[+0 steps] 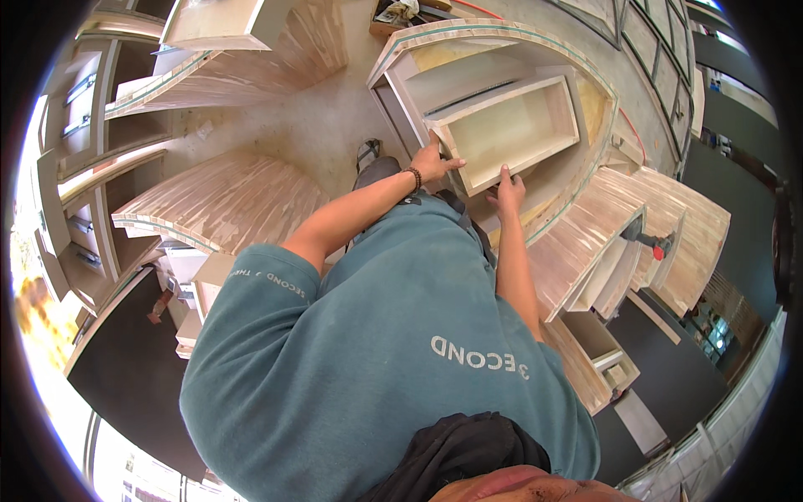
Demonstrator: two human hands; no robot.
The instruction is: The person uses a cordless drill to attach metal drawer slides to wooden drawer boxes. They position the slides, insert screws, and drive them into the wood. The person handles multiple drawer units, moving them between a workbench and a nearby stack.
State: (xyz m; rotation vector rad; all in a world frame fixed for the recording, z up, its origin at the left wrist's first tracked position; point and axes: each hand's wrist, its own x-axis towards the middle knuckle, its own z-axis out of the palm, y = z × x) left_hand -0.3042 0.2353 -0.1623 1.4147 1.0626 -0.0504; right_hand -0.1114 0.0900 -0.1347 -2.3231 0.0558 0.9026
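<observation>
A pale wooden drawer box [512, 132], open at the top, sits tilted inside a curved wooden cabinet frame [493, 33] in front of me. My left hand [433, 162] grips the drawer's near left corner, with the thumb lying over the end panel. At the drawer's near side, my right hand [508, 192] has its thumb on the rim and its fingers partly hidden beneath. A dark metal drawer slide [470, 97] runs along the cabinet's inner wall beyond the drawer. Nothing lies inside the drawer box.
Two curved wood-veneer cabinets [222, 197] stand to the left, one with a drawer box [222, 23] on top. More veneered cabinet pieces [585, 222] are at the right, a red-and-dark tool [652, 243] on one. A red hose [633, 134] lies on the concrete floor [322, 125].
</observation>
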